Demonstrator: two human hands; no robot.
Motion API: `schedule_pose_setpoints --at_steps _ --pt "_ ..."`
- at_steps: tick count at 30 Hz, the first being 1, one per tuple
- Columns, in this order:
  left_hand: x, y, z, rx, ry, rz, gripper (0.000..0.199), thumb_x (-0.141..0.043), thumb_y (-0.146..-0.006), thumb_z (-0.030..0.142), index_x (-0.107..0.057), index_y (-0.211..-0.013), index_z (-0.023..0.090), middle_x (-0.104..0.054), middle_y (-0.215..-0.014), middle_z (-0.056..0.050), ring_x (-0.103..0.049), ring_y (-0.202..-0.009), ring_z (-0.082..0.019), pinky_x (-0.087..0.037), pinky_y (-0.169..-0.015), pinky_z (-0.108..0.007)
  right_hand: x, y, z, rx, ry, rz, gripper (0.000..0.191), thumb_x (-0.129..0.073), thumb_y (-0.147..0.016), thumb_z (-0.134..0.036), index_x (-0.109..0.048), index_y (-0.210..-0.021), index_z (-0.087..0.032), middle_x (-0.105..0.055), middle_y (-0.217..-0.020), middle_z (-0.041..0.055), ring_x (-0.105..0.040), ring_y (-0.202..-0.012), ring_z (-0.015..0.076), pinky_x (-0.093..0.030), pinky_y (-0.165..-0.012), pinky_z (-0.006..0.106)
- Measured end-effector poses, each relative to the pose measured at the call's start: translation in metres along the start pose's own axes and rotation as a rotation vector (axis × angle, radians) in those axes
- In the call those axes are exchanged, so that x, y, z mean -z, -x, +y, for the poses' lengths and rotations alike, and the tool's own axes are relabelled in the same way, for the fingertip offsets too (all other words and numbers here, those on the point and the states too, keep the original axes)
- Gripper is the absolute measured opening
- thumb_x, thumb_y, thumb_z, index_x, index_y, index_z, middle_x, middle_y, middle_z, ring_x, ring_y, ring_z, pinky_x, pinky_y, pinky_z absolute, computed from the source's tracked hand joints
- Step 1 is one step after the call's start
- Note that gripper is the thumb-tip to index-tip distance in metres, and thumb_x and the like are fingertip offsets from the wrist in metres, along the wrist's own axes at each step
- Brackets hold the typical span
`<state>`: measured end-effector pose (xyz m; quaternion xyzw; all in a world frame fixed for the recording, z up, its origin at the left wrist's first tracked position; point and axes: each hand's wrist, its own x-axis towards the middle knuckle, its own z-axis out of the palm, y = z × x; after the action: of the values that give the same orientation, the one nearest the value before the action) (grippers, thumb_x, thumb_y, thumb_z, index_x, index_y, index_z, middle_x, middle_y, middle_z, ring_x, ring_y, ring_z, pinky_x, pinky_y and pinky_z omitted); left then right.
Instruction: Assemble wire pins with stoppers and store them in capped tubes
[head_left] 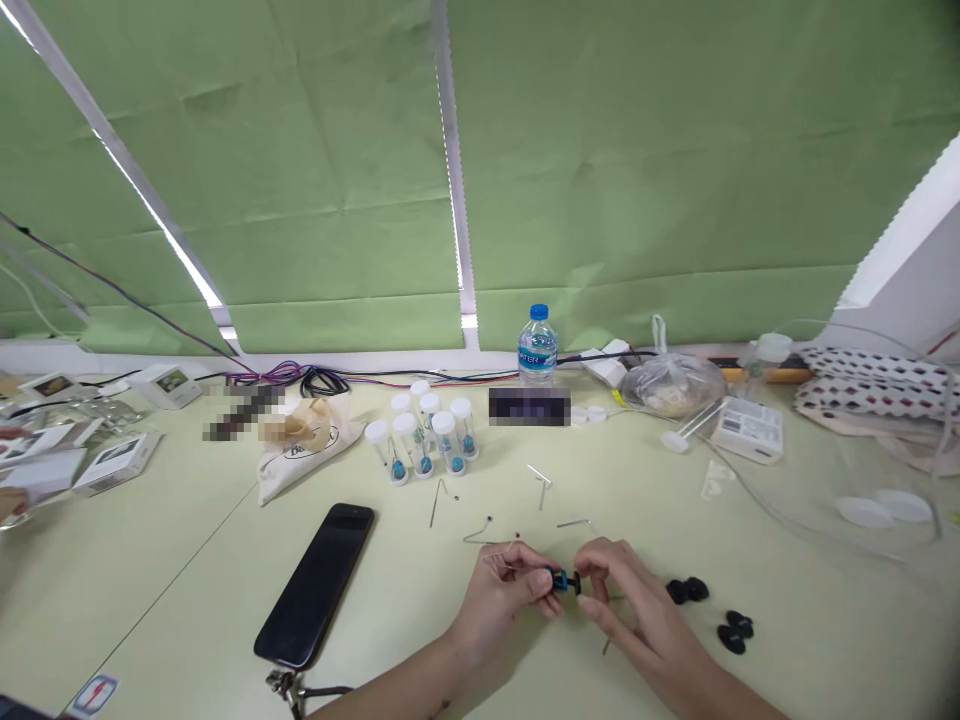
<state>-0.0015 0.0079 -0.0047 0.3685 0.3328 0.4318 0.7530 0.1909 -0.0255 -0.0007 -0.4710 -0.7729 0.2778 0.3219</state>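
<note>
My left hand (pixel 511 588) pinches a small blue and black part (pixel 561 580) between thumb and fingers. A thin bent metal rod with a red tip (pixel 517 537) sticks up by the same hand. From the other side, my right hand (pixel 628 598) closes its thumb and fingertips around the part's black end; the exact contact is partly hidden. Just beyond the hands lie bent metal rods (pixel 574 523), one with a dark tip (pixel 489 519). Black rounded pieces (pixel 687 590) rest right of my right hand, and more black pieces (pixel 736 632) lie nearer me.
Several clear tubes with white caps (pixel 424 440) stand upright behind my hands. A phone (pixel 315 590) lies at left, near a cloth pouch (pixel 311 450). A water bottle (pixel 538 348), plastic bag (pixel 671 382) and white box (pixel 748 430) stand farther back. Another person's hand (pixel 11 503) shows at far left.
</note>
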Motion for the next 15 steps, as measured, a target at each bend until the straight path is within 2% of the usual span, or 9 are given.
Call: schedule_pose_setpoints --at_steps 4,10,15 --pt "-0.0007 -0.0002 0.0009 -0.001 -0.006 0.005 0.027 -0.082 -0.065 0.032 -0.070 -0.072 0.009 -0.066 -0.060 -0.005 -0.061 -0.052 -0.012 -0.047 -0.057 -0.024 -0.0003 -0.0005 -0.0026 -0.005 0.009 -0.022 0.013 -0.038 -0.099 -0.033 -0.048 -0.104 -0.026 -0.056 -0.089 0.0020 -0.050 -0.083 0.0193 -0.042 -0.077 0.034" --pt "-0.0026 0.0025 0.0029 0.004 -0.006 0.011 0.028 -0.082 -0.064 0.033 -0.071 -0.072 0.009 -0.066 -0.058 -0.005 -0.060 -0.052 -0.011 -0.047 -0.057 -0.023 -0.0002 -0.0012 -0.0022 -0.028 0.028 -0.020 0.023 -0.033 -0.100 -0.035 -0.052 -0.093 -0.025 -0.057 -0.081 0.0017 -0.051 -0.080 0.0199 -0.041 -0.074 0.035" --pt "0.0000 0.0020 0.0011 -0.006 -0.003 0.016 0.025 -0.081 -0.066 0.032 -0.070 -0.073 0.010 -0.066 -0.062 -0.005 -0.061 -0.054 -0.011 -0.047 -0.057 -0.023 -0.0005 0.0007 -0.0004 0.005 -0.020 0.061 0.027 -0.031 -0.100 -0.039 -0.049 -0.114 -0.025 -0.061 -0.095 0.0056 -0.054 -0.088 0.0216 -0.044 -0.078 0.036"
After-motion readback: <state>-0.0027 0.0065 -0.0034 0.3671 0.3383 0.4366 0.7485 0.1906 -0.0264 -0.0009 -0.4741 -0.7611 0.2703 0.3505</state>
